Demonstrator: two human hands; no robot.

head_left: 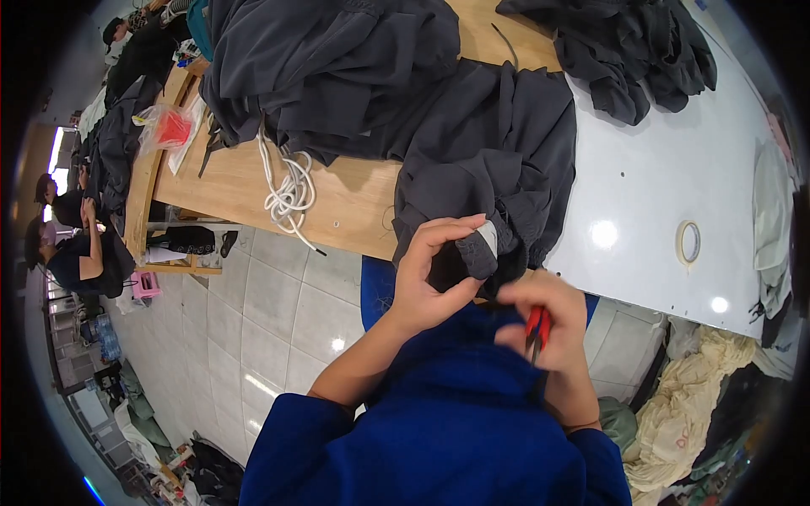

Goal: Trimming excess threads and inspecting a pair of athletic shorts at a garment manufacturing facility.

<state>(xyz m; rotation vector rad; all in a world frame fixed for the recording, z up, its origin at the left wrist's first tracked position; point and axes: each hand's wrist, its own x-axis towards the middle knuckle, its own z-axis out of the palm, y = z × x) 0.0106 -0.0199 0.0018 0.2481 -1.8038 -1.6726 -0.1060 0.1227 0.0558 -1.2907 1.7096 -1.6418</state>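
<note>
My left hand (422, 278) is closed on the bunched edge of a dark grey garment (498, 190), thumb below and fingers above. A white strip (488, 236) shows at that edge, beside my fingertips. The rest of the garment runs up from my hand onto the table. Just right of it, my right hand (564, 320) is closed around a small red-handled tool (538, 322) that looks like thread snips, its dark metal end pointing down toward me. Motion blurs the fingers of this hand, which look apart from the cloth.
Dark grey garments (312, 72) are heaped on the wooden table (359, 198), with a tangled white cord (291, 194) at its near edge. On the white tabletop (641, 202) to the right lies a tape roll (690, 243). Cream cloth (679, 413) is piled lower right. People (76, 253) sit far left.
</note>
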